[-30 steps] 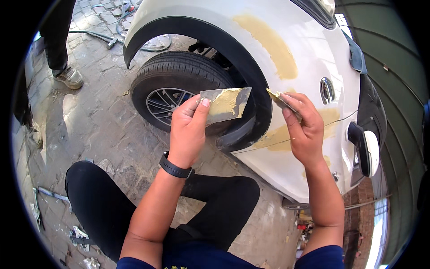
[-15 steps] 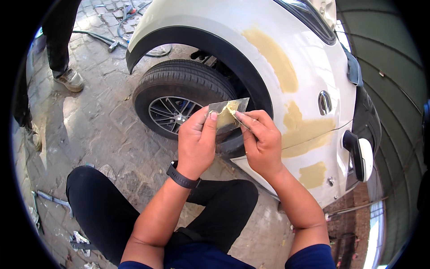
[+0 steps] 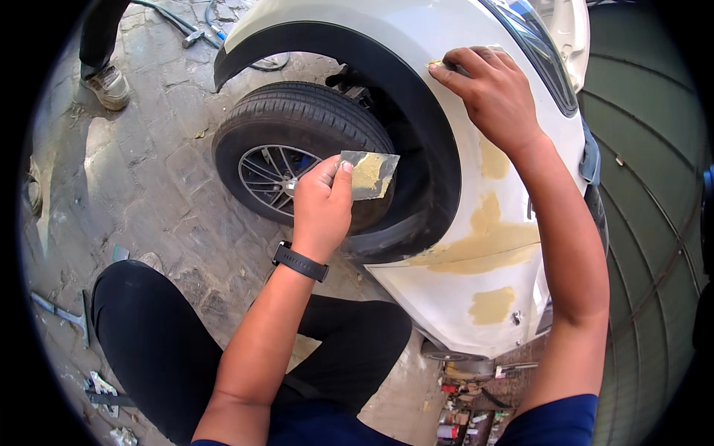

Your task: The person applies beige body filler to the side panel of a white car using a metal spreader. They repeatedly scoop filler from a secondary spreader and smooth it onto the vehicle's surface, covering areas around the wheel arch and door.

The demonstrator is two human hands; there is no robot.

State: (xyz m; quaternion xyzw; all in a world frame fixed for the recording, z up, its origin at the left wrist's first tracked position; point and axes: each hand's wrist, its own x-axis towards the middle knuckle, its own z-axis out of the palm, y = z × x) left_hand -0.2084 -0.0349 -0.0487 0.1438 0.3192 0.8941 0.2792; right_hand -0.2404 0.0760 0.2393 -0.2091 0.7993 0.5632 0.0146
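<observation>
My left hand (image 3: 323,208) pinches a thin, flat metal plate (image 3: 390,164) between thumb and fingers. Yellowish body filler (image 3: 366,175) is smeared over the plate, which is held in front of the tyre. Up at the white fender (image 3: 349,21), my right hand (image 3: 497,97) is closed round a thin putty spreader, nearly all hidden by the fingers. A dab of filler (image 3: 434,65) shows at its fingertips, close to the panel above the black wheel-arch trim (image 3: 442,149). Whether the blade touches the panel I cannot tell. Filler patches (image 3: 483,236) lie lower on the fender and door.
The front wheel (image 3: 297,141) is turned outward beneath the arch. A person's shoe (image 3: 110,88) stands at the far left, near hoses and a hammer-like tool (image 3: 193,37). Another metal tool (image 3: 63,311) lies on the paving by my knee. Green sheeting (image 3: 639,186) hangs on the right.
My right hand has left the plate and moved up and right to the fender. My left hand still holds the plate, roughly where it was. The view has shifted slightly.
</observation>
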